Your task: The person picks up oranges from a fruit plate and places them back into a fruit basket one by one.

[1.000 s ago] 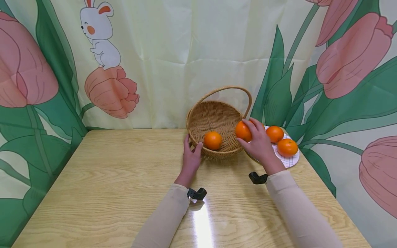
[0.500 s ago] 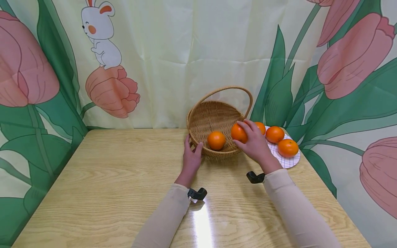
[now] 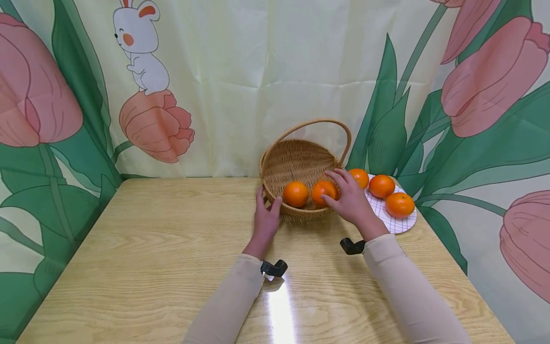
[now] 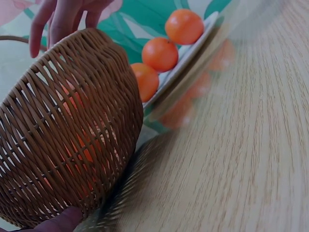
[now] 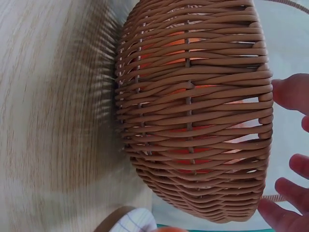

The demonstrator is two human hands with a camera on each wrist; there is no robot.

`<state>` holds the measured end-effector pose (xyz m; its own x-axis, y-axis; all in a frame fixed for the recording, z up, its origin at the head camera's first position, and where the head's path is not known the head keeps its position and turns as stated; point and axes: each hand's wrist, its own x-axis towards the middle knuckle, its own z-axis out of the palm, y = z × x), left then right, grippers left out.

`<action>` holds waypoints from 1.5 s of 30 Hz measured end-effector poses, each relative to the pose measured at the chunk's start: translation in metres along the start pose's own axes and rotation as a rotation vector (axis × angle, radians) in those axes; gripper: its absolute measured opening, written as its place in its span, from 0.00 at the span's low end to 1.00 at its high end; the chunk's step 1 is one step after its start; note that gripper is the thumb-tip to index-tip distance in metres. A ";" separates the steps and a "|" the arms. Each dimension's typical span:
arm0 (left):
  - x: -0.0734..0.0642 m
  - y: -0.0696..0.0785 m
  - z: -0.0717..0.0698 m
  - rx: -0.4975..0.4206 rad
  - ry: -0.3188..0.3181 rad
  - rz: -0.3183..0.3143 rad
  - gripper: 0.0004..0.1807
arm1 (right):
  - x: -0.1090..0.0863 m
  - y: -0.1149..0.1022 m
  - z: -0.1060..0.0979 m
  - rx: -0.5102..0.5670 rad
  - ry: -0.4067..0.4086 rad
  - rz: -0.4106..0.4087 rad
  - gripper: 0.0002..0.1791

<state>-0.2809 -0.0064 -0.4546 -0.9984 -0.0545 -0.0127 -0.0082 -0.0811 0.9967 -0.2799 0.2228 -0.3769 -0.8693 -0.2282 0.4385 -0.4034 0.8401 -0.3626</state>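
A wicker basket (image 3: 296,160) with a tall hoop handle stands near the table's back edge, its mouth tipped toward me. My left hand (image 3: 266,222) holds its left side, thumb at the front rim. Inside lie two oranges, one orange (image 3: 296,194) left of the other orange (image 3: 321,193). Over the right rim reaches my right hand (image 3: 354,205), fingers spread beside the second orange. In the right wrist view its fingertips (image 5: 292,92) are apart at the rim, with nothing between them. The basket's weave (image 4: 72,121) partly hides both oranges in the wrist views.
Right of the basket, a white checked plate (image 3: 388,223) bears three more oranges (image 3: 381,186), partly behind my right hand. The wooden table (image 3: 150,248) extends to the left and front. A printed curtain (image 3: 223,95) hangs right behind the table.
My right hand has moved left and lowered an orange into the basket beside the first, and its fingers have loosened from it. The left hand keeps its place on the basket.
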 end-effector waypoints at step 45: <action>0.001 -0.004 0.001 -0.003 0.009 0.031 0.38 | -0.031 0.060 -0.016 -0.058 0.079 0.173 0.28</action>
<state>-0.2815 -0.0051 -0.4583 -0.9977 -0.0656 0.0179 0.0233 -0.0825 0.9963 -0.2722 0.2889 -0.3990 -0.8982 -0.0407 0.4376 -0.2308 0.8909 -0.3911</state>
